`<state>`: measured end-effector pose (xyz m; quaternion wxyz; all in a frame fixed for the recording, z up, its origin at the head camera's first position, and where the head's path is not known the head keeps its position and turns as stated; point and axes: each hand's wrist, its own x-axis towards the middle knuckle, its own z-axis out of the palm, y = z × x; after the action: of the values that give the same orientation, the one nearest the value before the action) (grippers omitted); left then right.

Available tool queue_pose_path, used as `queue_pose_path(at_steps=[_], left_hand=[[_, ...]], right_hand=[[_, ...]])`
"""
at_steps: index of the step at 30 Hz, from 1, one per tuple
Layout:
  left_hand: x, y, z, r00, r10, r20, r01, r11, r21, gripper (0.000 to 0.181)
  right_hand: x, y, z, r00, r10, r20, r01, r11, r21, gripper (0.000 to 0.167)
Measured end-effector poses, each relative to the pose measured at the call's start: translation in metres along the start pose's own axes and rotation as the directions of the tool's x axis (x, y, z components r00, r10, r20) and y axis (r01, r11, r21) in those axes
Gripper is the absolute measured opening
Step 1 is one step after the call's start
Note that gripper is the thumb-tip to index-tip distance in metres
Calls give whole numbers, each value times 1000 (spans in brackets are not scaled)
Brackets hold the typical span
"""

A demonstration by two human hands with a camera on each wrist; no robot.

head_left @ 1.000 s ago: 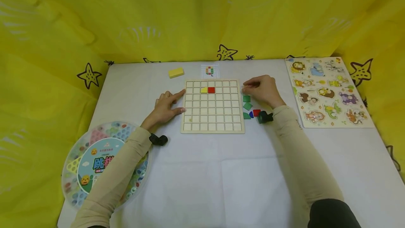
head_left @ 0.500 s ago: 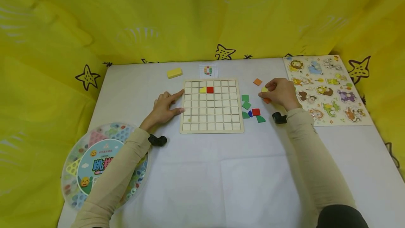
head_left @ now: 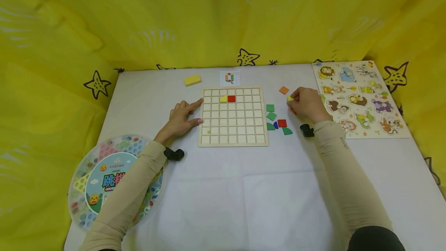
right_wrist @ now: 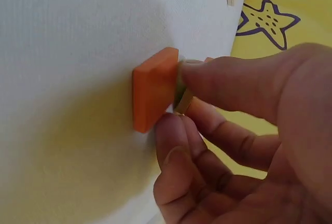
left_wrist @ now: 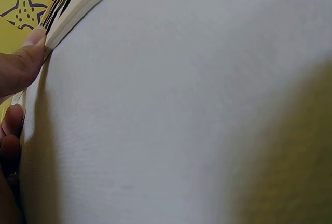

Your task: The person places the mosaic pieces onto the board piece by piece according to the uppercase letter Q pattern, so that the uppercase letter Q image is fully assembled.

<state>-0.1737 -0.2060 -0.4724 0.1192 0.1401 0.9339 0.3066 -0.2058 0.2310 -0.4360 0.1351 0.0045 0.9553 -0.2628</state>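
Observation:
In the head view my left hand (head_left: 182, 119) touches the left edge of the wooden grid board (head_left: 219, 143) with thumb and forefinger spread along it. In the left wrist view the thumb (left_wrist: 31, 55) presses that edge. A yellow piece (head_left: 224, 99) and a red square (head_left: 231, 98) sit side by side in the board's upper cells. Right of the board, my right hand (head_left: 308, 104) pinches a small yellow piece (right_wrist: 182, 97) between thumb and finger. Close beside it is an orange piece (right_wrist: 155, 90), partly under the hand in the head view.
Several green pieces (head_left: 270, 108), a red square (head_left: 282, 123) and a blue piece (head_left: 275, 125) lie along the board's right side. Another orange square (head_left: 283, 90) lies farther back. A pattern card (head_left: 229, 78), yellow block (head_left: 192, 80), animal puzzle (head_left: 359, 100) and round game box (head_left: 78, 204) surround them.
My right hand has moved right, from beside the board's edge to the orange and yellow pieces, and now pinches the yellow one. The left hand stays at the board.

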Motion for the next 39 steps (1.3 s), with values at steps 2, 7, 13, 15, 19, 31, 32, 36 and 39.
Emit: queue_pose_path(at_steps=[2,7,13,15,19,31,32,36,39], left_hand=[[0,0,0,1000,-6,4,6,1000,-4,76],[0,0,1,1000,-10,1,10,1000,-7,77],[0,0,3,1000,-6,-6,6,1000,-20,76],[0,1,3,1000,-6,-8,6,1000,-23,76],[-1,1,3,1000,-4,-7,3,1000,-24,77],[0,-2,3,1000,-5,-9,5,1000,-14,76],[0,-2,3,1000,-5,-9,5,1000,-15,76],[0,-2,2,1000,-4,-13,4,1000,-16,77],[0,-2,2,1000,-4,-15,4,1000,-16,77]], right_hand=[[-1,-2,1,999,-32,-19,32,999,-30,33],[-2,-5,3,989,-104,-103,95,992,-83,31],[1,0,9,966,-121,-229,119,993,-24,28],[2,1,11,961,-120,-250,125,992,7,27],[4,1,13,958,-114,-265,137,988,72,26],[4,-6,14,968,-91,-233,141,968,207,27],[4,-7,14,968,-94,-234,146,965,217,27],[8,-13,18,967,-89,-238,152,953,262,26],[11,-20,22,972,-65,-226,133,946,296,27]])
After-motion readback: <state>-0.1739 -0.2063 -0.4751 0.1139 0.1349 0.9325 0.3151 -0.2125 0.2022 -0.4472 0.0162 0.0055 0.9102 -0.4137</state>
